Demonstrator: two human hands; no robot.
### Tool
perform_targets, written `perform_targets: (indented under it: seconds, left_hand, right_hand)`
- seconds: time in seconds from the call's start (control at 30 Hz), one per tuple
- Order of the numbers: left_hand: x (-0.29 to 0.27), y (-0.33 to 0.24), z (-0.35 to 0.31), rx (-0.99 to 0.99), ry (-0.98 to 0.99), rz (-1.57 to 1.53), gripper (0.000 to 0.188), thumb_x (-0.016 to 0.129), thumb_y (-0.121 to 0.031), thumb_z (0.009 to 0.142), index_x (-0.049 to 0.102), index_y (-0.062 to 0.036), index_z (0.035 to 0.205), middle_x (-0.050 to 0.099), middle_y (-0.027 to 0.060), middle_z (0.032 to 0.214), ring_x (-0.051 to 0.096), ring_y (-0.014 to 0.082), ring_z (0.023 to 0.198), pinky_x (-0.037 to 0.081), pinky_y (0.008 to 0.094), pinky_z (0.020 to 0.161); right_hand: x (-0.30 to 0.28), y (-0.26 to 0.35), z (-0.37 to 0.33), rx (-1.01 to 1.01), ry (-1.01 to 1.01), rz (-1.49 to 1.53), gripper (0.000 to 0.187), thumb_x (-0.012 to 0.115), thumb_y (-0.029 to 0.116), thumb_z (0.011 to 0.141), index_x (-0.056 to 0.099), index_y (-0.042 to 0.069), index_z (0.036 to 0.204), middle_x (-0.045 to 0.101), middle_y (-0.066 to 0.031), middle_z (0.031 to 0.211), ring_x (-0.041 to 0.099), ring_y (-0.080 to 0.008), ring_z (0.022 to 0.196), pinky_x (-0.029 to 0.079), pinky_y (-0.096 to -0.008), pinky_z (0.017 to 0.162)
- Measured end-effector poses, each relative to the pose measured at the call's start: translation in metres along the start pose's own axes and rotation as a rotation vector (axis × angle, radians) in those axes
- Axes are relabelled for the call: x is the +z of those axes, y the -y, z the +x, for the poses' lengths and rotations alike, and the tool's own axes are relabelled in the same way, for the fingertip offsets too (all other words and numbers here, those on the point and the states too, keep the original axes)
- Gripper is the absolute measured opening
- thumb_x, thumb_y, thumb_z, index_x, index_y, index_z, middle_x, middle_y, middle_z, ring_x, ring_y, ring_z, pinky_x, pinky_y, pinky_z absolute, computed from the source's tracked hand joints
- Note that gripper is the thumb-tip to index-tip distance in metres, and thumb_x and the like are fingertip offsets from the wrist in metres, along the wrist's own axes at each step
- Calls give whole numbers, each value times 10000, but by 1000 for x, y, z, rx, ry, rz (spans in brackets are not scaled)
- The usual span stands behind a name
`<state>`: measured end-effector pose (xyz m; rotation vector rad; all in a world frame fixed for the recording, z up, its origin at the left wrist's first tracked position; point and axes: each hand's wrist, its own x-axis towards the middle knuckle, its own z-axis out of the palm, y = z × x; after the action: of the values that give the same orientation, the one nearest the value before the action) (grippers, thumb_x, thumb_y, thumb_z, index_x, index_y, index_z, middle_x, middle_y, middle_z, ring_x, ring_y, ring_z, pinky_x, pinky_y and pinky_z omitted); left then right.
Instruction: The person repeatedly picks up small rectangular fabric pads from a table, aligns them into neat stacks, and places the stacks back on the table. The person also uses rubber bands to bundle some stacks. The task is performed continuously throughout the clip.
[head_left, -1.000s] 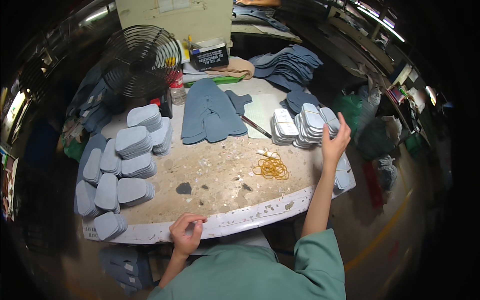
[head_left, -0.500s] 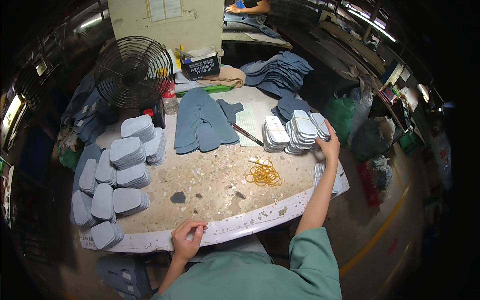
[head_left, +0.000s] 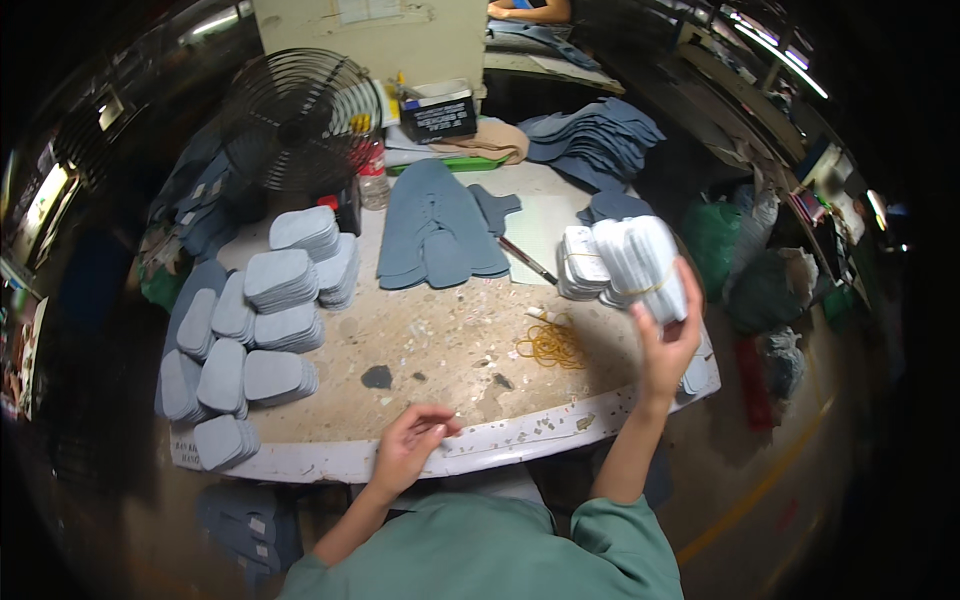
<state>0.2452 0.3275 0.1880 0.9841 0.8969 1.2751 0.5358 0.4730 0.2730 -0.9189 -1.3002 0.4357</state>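
My right hand (head_left: 668,345) grips a bundle of white rounded pieces (head_left: 640,262), a rubber band round its middle. The bundle is tipped on its side and slightly blurred, in front of other white bundles (head_left: 580,262) at the table's right. Above the table's front edge, my left hand (head_left: 410,448) holds nothing, its fingers loosely bent and apart from the thumb. Between the hands, farther in, lies a tangle of yellow rubber bands (head_left: 552,343) beside a small white roll. Several stacks of pale grey-blue rounded pieces (head_left: 283,278) stand at the left.
Large blue-grey cut pieces (head_left: 440,225) lie at the table's middle back, next to a pen (head_left: 528,260) on a paper sheet. A black fan (head_left: 297,120), a bottle (head_left: 372,180) and a black box (head_left: 438,115) stand behind. Green bags (head_left: 712,236) sit beyond the right edge.
My right hand has lifted a white bundle from the right-hand group and tilted it toward me. My left hand's fingers have loosened a little. The whole view has shifted slightly.
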Motion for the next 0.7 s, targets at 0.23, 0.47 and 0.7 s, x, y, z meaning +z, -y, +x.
perform_targets:
  seconds: [0.23, 0.47, 0.7]
  left_hand:
    - [23, 10, 20, 336, 12, -75, 1299, 869, -247, 694, -136, -115, 1507, 135, 105, 1534, 202, 258, 1425, 228, 422, 1146]
    - [-19, -8, 14, 200, -101, -382, 1021, 773, -411, 728, 202, -32, 1485, 384, 220, 1450, 451, 310, 1310, 367, 415, 1096]
    - [-26, 2, 0, -80, -100, -595, 802, 658, -416, 829, 328, -15, 1440, 507, 158, 1357, 521, 276, 1241, 416, 418, 1054]
  right_hand:
    - [107, 28, -120, -117, 427, 70, 720, 830, 146, 622, 565, 46, 1283, 535, -232, 1263, 606, -361, 1079, 492, -391, 919]
    - [119, 25, -136, -25, 571, 222, 430, 746, 87, 756, 643, 44, 1171, 607, -168, 1150, 605, -305, 1072, 509, -366, 865]
    - [111, 30, -118, -274, 562, -81, 266, 721, 6, 737, 711, 55, 998, 658, -71, 927, 619, -247, 804, 502, -329, 685]
